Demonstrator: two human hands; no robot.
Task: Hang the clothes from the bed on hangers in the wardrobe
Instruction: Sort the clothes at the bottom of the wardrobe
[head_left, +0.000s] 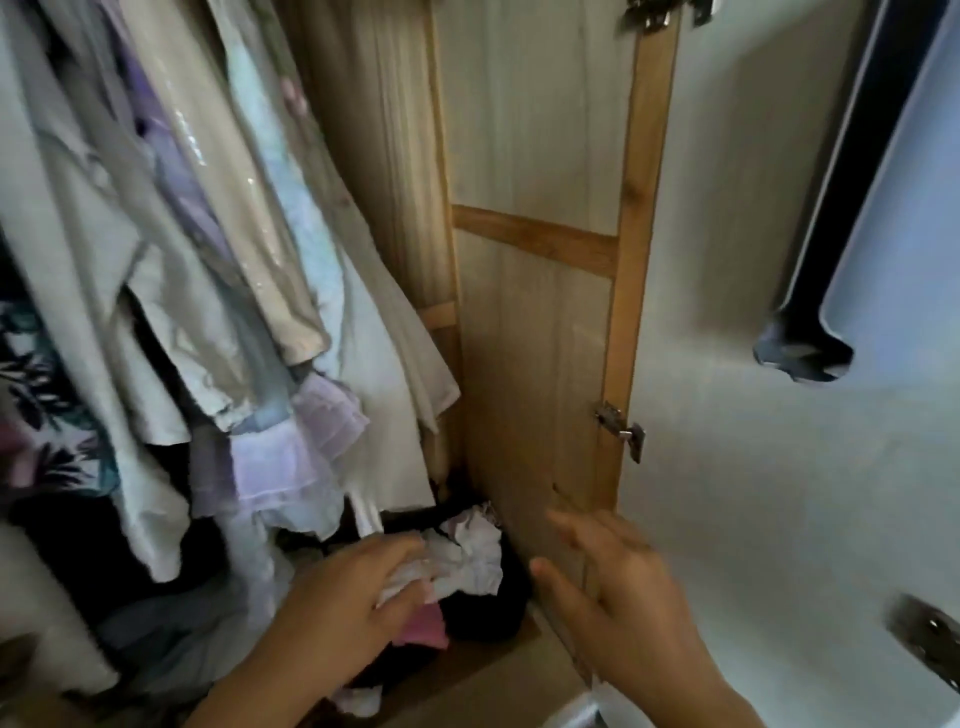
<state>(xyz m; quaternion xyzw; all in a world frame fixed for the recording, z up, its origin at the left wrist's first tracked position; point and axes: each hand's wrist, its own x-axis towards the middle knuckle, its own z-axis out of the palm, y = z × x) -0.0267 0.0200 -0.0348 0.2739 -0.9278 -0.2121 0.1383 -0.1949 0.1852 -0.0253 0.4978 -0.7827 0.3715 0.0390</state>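
At the far left, a dark garment with a leaf print (36, 395) hangs at the edge of the wardrobe. Beside it a row of pale hanging clothes (171, 270) fills the rail space: grey-green shirts, a beige glossy piece, a light blue one, and a lilac ruffled hem (306, 447) low down. Their hangers are out of view above the frame. Below them, on the wardrobe floor (498, 670), lies a loose heap of dark and pink garments (467, 618).

The left hand (343, 603) reaches into that heap, its thumb and fingers closed around a crumpled white cloth (462, 564) that sits on top of the dark pile. A thin white strip (366, 514) stands just above the hand, under the hanging hems; I cannot tell what it belongs to.

To the right, the right hand (618, 587) is released, fingers spread and straight, hovering near the inner wooden side panel (535, 338) without gripping anything; the blur hides whether it touches the wood. Further right stands the white open door (769, 493) with a metal hinge (621, 428), and at the far right edge a dark and pale grey object (852, 291) hangs against it.
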